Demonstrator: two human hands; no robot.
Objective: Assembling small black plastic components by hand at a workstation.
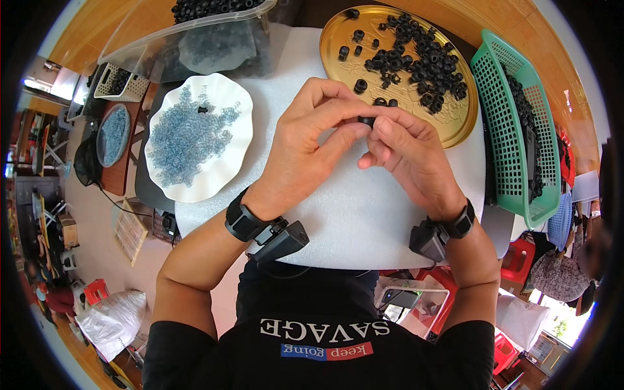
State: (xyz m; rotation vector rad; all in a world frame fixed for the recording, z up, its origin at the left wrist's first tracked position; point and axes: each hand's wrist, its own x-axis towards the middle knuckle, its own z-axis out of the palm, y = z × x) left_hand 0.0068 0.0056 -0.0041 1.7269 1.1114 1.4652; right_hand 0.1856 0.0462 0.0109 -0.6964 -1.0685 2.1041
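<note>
Above the middle of the table my two hands meet at a small black ring-shaped part (367,121). My left hand (305,146) pinches it between thumb and fingers. From the other side, my right hand (416,146) has its thumb and forefinger closed against the same part; its lower fingers curl inward. Just beyond the fingertips lies a round gold tray (338,65), with many loose black parts (435,68) of the same sort. Left of my hands is a white scalloped plate (234,153) heaped with small clear-bluish rings (188,143) and one black piece.
A green perforated basket (510,140) holding black parts borders the table on the right. At the back left stands a clear plastic bin (149,49) of black parts. Further left, a stool bears an oval dish (114,133) of bluish rings. Wrist straps carry small black devices.
</note>
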